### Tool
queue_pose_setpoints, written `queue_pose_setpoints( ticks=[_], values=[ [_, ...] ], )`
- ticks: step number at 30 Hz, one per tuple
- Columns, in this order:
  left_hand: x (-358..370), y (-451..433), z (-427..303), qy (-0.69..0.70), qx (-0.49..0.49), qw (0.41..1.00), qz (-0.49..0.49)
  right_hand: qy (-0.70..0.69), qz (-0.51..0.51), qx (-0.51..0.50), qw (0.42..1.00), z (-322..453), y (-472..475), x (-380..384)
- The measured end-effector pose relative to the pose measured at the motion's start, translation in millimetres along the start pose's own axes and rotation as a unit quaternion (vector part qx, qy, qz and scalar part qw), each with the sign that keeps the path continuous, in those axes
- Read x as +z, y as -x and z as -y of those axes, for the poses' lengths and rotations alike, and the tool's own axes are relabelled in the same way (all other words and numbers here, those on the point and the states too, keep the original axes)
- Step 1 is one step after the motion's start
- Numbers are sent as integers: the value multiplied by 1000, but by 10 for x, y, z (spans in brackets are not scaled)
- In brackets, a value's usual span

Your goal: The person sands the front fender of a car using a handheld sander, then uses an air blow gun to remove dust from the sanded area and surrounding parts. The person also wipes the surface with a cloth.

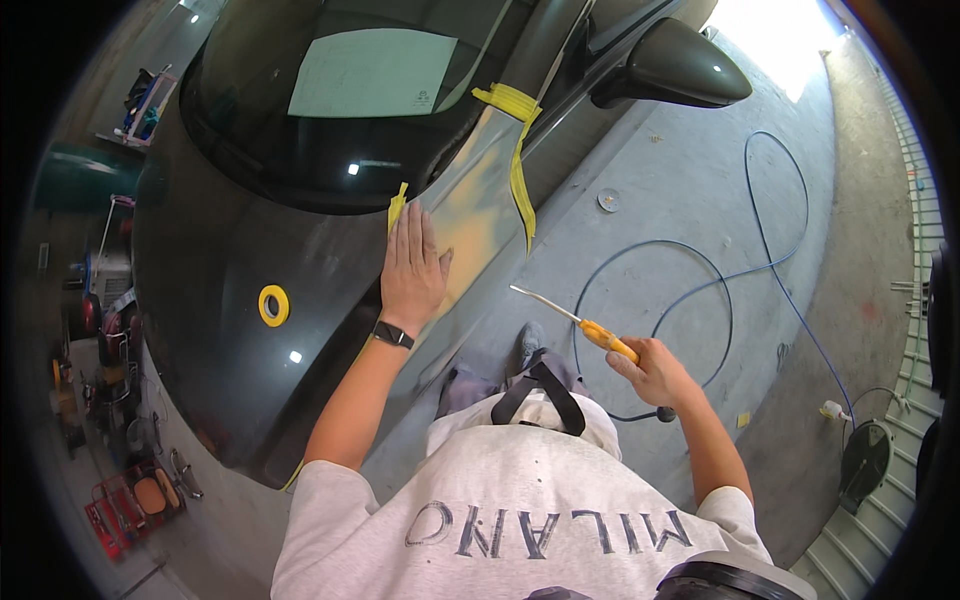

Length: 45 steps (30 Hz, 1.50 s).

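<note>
My left hand (414, 262) lies flat, palm down, on the edge of a car's front fender (469, 217), which shows grey and tan sanded patches. A strip of yellow masking tape (397, 201) stands out just beyond its fingertips. More yellow tape (511, 101) wraps the base of the windshield pillar and runs down the fender's door-side edge. My right hand (651, 369) grips the yellow handle of a flat-tipped screwdriver or pry tool (600, 337), its metal shaft pointing up and left, apart from the car. On the dark hood (217, 247) rests a roll of yellow tape (274, 305).
A blue hose (679, 244) loops over the concrete floor beside the car. The side mirror (682, 64) juts out at the upper right. A hose reel or fan (866, 465) stands by the right wall. Red tool trays (120, 502) sit at the lower left.
</note>
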<state>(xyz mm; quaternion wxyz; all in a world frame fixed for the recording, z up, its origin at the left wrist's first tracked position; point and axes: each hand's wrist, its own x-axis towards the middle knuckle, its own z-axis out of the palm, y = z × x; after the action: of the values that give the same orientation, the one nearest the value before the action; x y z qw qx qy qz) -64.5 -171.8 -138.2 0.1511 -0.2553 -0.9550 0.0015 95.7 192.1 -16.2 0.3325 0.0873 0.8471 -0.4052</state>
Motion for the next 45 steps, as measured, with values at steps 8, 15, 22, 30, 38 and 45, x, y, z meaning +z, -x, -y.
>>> queue_pose_setpoints(
  ticks=[8, 15, 22, 30, 38, 45],
  values=[
    [-237, 1181, -355, 23, -78, 992, 97, 33, 41, 14, 999, -57, 41, 155],
    [-13, 441, -647, 96, -155, 983, -21, 47, 45, -32, 997, 87, -17, 224],
    [-137, 861, -662, 138, -160, 977, -25, 106, 30, -31, 993, 257, 99, 416],
    [-374, 1936, -339, 152, -152, 977, 20, 102, 17, 36, 994, 405, 461, 920],
    [-491, 2113, -214, 157, -149, 976, 30, 103, 43, 48, 993, 532, 660, 1363],
    [-453, 1497, -417, 181, -185, 966, 3, 90, 12, 44, 995, 536, 683, 1250]
  ],
)
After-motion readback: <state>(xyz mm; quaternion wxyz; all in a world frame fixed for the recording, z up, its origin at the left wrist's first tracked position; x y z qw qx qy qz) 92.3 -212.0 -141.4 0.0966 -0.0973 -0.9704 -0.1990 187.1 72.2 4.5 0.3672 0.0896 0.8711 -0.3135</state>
